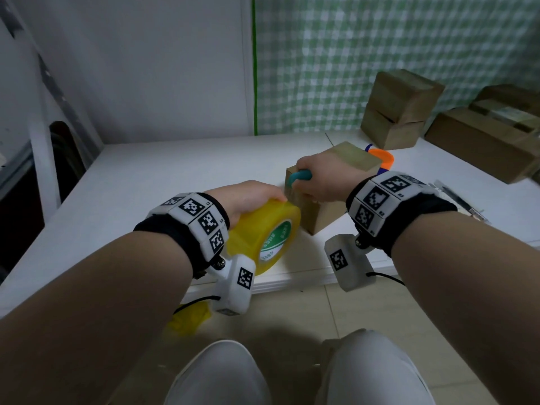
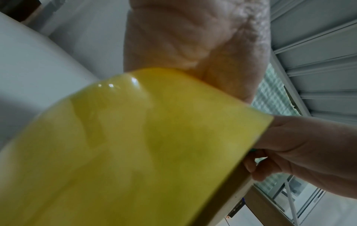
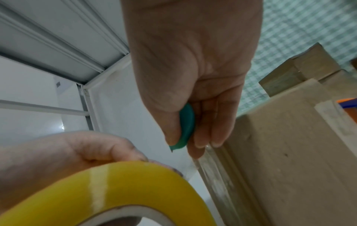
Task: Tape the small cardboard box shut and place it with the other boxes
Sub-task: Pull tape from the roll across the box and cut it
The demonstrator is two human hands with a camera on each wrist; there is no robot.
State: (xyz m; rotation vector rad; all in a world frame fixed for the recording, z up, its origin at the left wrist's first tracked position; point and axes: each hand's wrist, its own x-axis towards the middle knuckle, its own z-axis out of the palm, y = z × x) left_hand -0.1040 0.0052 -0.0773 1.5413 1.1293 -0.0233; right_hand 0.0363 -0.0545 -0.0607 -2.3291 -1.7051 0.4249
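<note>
Nearest, left hand [image 1: 248, 197]: fingers curled over a large roll of yellow tape [image 1: 264, 233], green-and-white label on its core, held on edge at the front rim of the white table [image 1: 175, 171]. Just beyond, right hand [image 1: 317, 178]: thumb and fingers pinch a small teal cutter [image 3: 186, 126], its short blade tip pointing down beside the box's near corner. Between and behind both hands, small cardboard box [image 1: 333, 185]: plain brown, flaps down, a clear tape strip running over its top and down the side seen in the right wrist view; it stands on the table, touching the right hand, with the roll just beside its left face. Behind it, an orange and blue object [image 1: 381, 159], partly hidden. Farthest, stacked cardboard boxes [image 1: 401, 109] against green checked wall covering [image 1: 350, 54], with larger flat cartons [image 1: 485, 141] at right.
</note>
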